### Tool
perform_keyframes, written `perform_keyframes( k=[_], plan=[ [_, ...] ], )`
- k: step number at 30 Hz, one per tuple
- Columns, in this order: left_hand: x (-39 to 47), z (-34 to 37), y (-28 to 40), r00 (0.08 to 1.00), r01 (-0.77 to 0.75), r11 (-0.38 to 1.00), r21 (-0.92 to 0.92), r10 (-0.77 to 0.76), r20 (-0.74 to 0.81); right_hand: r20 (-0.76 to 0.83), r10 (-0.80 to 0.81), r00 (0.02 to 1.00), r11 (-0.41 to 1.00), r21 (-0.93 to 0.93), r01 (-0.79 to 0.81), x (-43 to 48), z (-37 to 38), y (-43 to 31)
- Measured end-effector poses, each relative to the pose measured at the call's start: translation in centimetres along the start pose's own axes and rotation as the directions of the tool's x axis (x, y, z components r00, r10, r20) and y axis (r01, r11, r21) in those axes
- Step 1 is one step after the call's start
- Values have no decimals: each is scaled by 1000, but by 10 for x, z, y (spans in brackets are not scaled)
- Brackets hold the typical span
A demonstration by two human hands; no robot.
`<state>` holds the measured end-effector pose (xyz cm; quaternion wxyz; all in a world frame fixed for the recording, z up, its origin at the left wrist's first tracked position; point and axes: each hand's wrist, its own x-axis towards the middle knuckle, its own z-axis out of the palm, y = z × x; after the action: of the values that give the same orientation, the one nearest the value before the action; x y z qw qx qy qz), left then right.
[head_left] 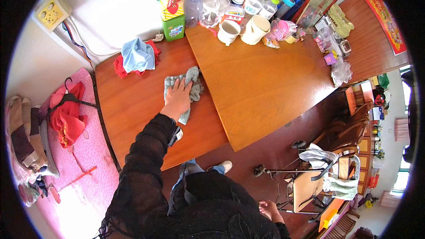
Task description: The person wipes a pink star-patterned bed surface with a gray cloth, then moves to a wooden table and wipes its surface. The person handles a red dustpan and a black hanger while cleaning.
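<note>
My left hand [178, 97] presses down on a crumpled grey cloth [196, 88], its fingers spread over the folds. The cloth lies on a reddish-brown wooden tabletop [132, 106], close to the edge of a lighter wooden tabletop [265, 89] that overlaps it. A dark band with a pale face is on my left wrist. Low at the right, my right hand [269, 210] hangs beside my body, its fingers slightly curled and nothing visible in it. Beyond my left hand, a light blue cloth [138, 54] rests on a red lacy cloth [120, 67].
Along the wall stand a green box [174, 28], several plastic bottles [193, 10], a white mug [229, 32] and a cream jug [255, 30]. A framed picture [317, 1] leans behind them. Left is a pink-covered surface [96, 152] with a hanger [70, 98]; right, a wheeled frame [307, 189].
</note>
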<state>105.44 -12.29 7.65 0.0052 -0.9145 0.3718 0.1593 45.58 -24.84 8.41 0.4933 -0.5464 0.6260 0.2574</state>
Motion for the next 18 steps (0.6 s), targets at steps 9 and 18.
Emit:
perform_keyframes(
  k=[9,18],
  plan=[
    [71,-21,-20,996,89,996,-25,-89,11,65,-5,998,999,38,3,-21,7,-16],
    [126,-37,-42,995,102,995,-4,-102,-10,12,23,1000,992,125,-24,-26,19,-4]
  ],
)
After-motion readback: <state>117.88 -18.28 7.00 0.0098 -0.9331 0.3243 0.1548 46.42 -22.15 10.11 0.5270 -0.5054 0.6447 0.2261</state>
